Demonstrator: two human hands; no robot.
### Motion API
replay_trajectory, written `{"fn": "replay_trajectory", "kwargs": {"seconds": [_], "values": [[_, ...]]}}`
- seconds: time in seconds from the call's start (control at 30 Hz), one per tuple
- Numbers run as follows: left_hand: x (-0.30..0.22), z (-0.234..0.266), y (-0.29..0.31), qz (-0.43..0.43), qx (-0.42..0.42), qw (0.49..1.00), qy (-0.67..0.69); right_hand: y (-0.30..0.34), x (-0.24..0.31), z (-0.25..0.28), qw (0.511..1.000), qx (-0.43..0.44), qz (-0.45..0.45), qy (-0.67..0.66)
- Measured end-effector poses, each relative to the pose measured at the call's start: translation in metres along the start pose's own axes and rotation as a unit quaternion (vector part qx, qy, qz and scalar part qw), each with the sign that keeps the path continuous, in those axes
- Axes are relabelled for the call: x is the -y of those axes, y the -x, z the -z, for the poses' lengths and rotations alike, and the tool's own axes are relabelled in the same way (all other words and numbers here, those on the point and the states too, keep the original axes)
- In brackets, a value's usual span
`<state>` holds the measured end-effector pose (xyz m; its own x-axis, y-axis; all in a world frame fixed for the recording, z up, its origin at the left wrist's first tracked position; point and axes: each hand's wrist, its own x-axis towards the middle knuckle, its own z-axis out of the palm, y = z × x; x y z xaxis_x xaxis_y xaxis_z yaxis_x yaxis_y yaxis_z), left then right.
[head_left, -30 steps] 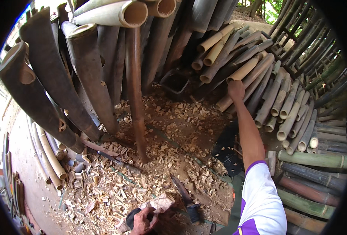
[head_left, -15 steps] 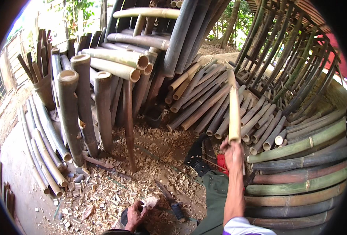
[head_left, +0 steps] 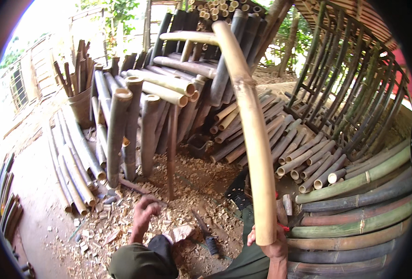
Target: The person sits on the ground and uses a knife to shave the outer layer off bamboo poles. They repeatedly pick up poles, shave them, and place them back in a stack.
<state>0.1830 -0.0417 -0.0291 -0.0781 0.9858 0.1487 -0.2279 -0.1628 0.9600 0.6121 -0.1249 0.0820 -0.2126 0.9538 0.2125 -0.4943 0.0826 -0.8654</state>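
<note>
Stacked bamboo poles [head_left: 169, 88] surround a chip-covered ground [head_left: 192, 186]. Head view: right hand [head_left: 273, 246] is clenched around the lower end of a pale bamboo pole [head_left: 252, 130] held upright. Left hand [head_left: 143, 215] hangs loosely curled above the chips, holding nothing, near a dark knife [head_left: 206, 232].

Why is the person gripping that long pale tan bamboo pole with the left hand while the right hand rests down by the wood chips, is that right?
Not quite: the hands are swapped. The head view shows the right hand gripping the lower end of the long pale tan bamboo pole, which stands upright, while the left hand is down by the wood chips on the ground.
</note>
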Motion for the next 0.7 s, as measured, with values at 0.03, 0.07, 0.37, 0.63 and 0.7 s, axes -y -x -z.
{"fn": "replay_trajectory", "kwargs": {"seconds": [0.03, 0.07, 0.37, 0.63, 0.7], "values": [[-0.034, 0.001, -0.011, -0.019, -0.032, 0.999, -0.032, -0.002, -0.004, -0.008, 0.999, 0.031, -0.029, 0.011], [-0.068, 0.005, -0.019, -0.051, -0.033, 0.998, -0.005, -0.005, -0.007, -0.016, 0.996, 0.062, -0.058, 0.023], [-0.107, 0.038, 0.004, -0.042, -0.140, 0.949, 0.278, -0.049, -0.088, -0.047, 0.831, 0.207, 0.010, 0.515], [0.023, 0.110, 0.051, 0.073, -0.483, 0.820, 0.298, -0.048, -0.199, 0.026, 0.819, 0.062, -0.259, 0.509], [0.035, 0.120, 0.053, 0.069, -0.497, 0.812, 0.298, -0.022, -0.241, 0.066, 0.727, 0.025, -0.296, 0.619]]}}
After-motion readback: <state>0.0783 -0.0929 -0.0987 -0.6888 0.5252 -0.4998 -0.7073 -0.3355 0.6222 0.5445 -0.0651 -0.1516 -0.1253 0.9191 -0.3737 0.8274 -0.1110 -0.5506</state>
